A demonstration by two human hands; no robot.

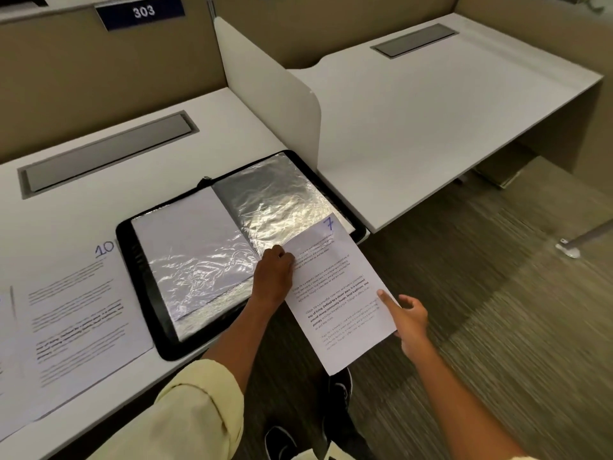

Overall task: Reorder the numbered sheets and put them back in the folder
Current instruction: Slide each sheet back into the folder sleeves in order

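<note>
A black folder lies open on the white desk, its clear plastic sleeves shining. A printed sheet marked 7 slants over the folder's lower right corner and hangs past the desk edge. My left hand grips the sheet's left edge beside the right-hand sleeve. My right hand pinches the sheet's right edge, thumb on top. A sheet marked 10 lies flat on the desk left of the folder, over other sheets.
A white divider panel stands right behind the folder. A second white desk extends to the right. Grey cable hatches sit in both desks. Carpet and my dark shoes are below.
</note>
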